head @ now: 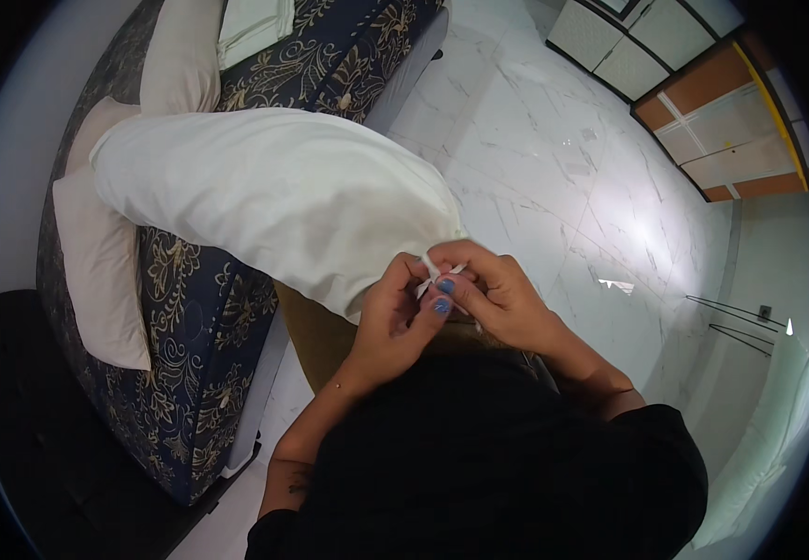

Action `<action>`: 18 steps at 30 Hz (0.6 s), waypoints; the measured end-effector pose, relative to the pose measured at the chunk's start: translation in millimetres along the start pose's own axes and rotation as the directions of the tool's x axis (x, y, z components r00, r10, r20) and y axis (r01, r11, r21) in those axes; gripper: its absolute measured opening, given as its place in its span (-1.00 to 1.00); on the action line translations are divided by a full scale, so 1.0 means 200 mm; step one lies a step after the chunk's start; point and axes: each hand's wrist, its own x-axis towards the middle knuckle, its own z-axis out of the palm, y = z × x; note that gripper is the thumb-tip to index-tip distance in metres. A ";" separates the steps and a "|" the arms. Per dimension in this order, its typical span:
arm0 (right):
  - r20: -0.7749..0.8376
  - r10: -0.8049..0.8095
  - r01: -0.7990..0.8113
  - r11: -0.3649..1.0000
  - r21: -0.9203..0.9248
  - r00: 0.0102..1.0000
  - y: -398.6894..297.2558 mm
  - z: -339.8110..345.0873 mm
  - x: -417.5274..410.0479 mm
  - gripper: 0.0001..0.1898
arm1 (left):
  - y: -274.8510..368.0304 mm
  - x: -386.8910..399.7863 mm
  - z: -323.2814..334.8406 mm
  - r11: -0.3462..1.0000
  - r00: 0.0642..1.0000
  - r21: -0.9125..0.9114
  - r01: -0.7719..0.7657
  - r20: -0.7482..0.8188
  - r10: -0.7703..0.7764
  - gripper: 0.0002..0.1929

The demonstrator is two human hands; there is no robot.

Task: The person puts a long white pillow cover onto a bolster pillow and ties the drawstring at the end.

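A long, plump bolster in a white cover (pixel 271 182) stretches from the mattress at the left toward my body. Its near end lies right at my hands. Thin white fabric ties (pixel 431 271) are pinched between the fingers of my left hand (pixel 399 308) and my right hand (pixel 492 290). Both thumbs meet over the ties, with blue-painted nails showing. Whether the ties are knotted is hard to see, because the fingers cover much of them. The bolster's far end rests over pale pillows on the mattress.
The mattress (pixel 173 336) has dark blue fabric with gold floral patterns. On it lie a pale pillow (pixel 100 280), a pale bolster (pixel 184 56) and folded white cloth (pixel 256 28). A black headboard (pixel 19 392) borders it. Cabinets (pixel 726 126) stand across the marble-look floor (pixel 516 175).
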 end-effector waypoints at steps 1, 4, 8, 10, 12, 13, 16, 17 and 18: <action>-0.014 -0.003 0.002 0.998 -0.062 1.000 -0.01 0.01 0.00 -0.75 | -0.01 -0.01 -0.01 0.999 0.998 0.006 0.052 -0.041 -0.052 -0.88; 0.015 0.118 -0.119 0.989 0.089 0.993 0.00 -0.01 0.00 -0.78 | -0.08 -0.01 -0.09 0.974 0.985 -0.158 0.161 -0.041 -0.170 -0.89; 0.295 0.401 -0.456 0.405 0.792 0.868 -0.01 -0.17 0.01 -0.78 | 0.00 0.01 -0.13 0.975 0.972 -0.085 0.203 0.138 -0.191 -0.88; 0.273 0.444 -0.448 0.358 0.820 0.854 -0.01 -0.21 0.03 -0.67 | 0.00 0.01 -0.13 0.981 0.988 0.194 -0.027 0.152 -0.003 -0.95; 0.357 0.509 -0.612 0.530 0.586 0.783 -0.07 -0.23 0.03 -0.53 | 0.02 0.01 -0.12 0.672 0.936 0.652 -0.352 0.225 0.273 -0.77; 0.387 0.487 -0.621 0.649 0.439 0.783 -0.07 -0.22 0.02 -0.49 | -0.01 0.00 -0.12 0.671 0.936 0.653 -0.352 0.227 0.270 -0.77; 0.318 0.528 -0.595 0.787 0.165 0.787 -0.12 -0.14 -0.02 -0.62 | -0.07 -0.02 -0.10 0.565 0.841 0.648 -0.512 0.244 0.482 -0.67; 0.317 0.530 -0.596 0.785 0.169 0.787 -0.10 -0.12 -0.04 -0.62 | -0.07 -0.03 -0.10 0.584 0.855 0.646 -0.492 0.229 0.466 -0.68; 0.242 0.515 -0.543 0.837 0.065 0.822 -0.09 -0.11 -0.06 -0.68 | -0.07 -0.04 -0.09 0.602 0.867 0.645 -0.471 0.212 0.451 -0.69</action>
